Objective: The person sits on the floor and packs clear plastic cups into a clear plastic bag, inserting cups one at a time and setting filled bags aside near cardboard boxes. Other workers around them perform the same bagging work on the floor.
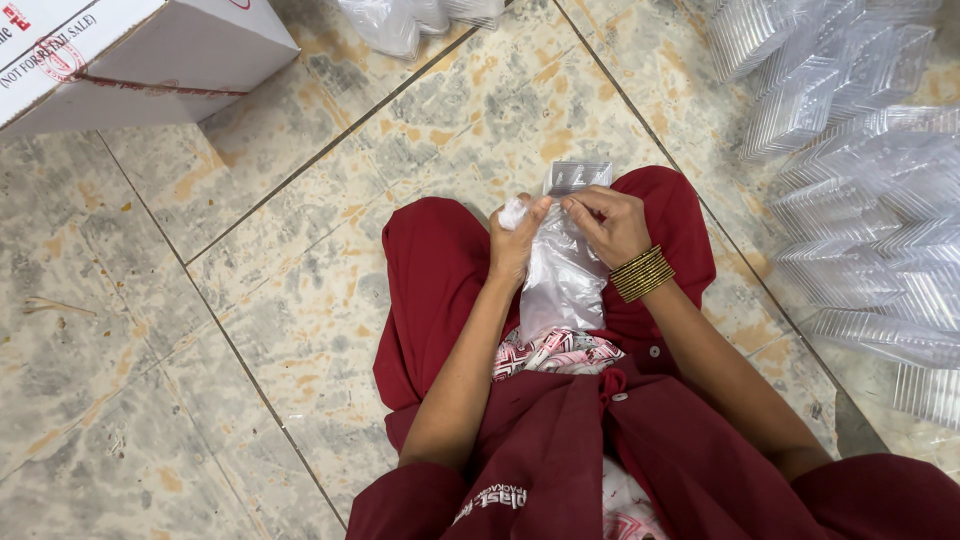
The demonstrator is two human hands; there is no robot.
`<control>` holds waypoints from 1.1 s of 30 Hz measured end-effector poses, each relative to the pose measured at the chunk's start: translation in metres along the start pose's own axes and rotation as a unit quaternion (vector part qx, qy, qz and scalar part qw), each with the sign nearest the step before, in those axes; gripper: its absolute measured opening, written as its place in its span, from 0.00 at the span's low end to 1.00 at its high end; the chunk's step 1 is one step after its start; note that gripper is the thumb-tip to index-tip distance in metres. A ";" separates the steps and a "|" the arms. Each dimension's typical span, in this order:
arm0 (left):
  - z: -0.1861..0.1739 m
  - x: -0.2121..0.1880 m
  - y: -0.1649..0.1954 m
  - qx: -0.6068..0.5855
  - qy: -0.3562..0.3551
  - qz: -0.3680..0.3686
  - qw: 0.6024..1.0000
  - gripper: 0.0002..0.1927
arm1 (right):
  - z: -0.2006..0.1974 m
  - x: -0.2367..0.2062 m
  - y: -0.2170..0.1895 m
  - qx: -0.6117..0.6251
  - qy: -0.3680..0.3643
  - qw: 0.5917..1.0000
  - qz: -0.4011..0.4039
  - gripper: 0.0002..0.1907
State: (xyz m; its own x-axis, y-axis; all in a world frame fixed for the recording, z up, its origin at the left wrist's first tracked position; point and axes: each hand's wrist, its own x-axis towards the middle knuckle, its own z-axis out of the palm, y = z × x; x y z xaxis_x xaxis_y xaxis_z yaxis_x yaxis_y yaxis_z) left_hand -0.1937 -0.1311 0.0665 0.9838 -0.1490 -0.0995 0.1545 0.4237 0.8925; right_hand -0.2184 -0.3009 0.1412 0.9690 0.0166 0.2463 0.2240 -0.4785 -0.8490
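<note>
Both hands, L (515,240) + R (610,225), clamped on 1 plastic bag (560,280); 1 cardboard box (130,60).

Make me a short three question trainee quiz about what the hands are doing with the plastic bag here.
1. True or false: both hands touch the clear plastic bag.
2. Which side holds the stacked clear trays: A left, B right?
3. What sticks out of the bag's top?

Key: 1 true, left hand and right hand pinch its mouth. 2 B. 3 A clear plastic container.
</note>
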 end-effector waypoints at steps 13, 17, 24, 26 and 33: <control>-0.034 0.011 -0.031 0.061 0.056 -0.067 0.994 0.16 | 0.018 -0.016 0.037 0.076 -0.002 0.997 0.034 0.10; -0.049 -0.007 -0.038 0.046 0.005 0.019 0.999 0.06 | 0.015 -0.028 0.029 -0.053 0.009 0.997 -0.052 0.14; -0.067 0.044 -0.070 0.250 -0.005 -0.027 0.968 0.09 | 0.010 -0.031 0.024 -0.026 0.024 0.999 -0.018 0.14; -0.058 0.061 -0.073 0.308 0.002 -0.067 0.949 0.09 | 0.006 -0.031 0.028 -0.017 0.037 0.998 -0.054 0.14; -0.031 0.084 -0.067 0.411 0.001 -0.149 0.899 0.09 | -0.007 -0.038 0.023 -0.065 -0.023 0.996 -0.049 0.15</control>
State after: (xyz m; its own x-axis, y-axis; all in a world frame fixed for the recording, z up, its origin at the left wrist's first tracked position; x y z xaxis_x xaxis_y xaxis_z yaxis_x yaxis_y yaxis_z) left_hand -0.1185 -0.1446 -0.0150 0.9100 -0.1441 -0.3889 0.2934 -0.4390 0.8492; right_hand -0.2508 -0.3183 0.1157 0.9478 0.1076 0.3003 0.3049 -0.5821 -0.7538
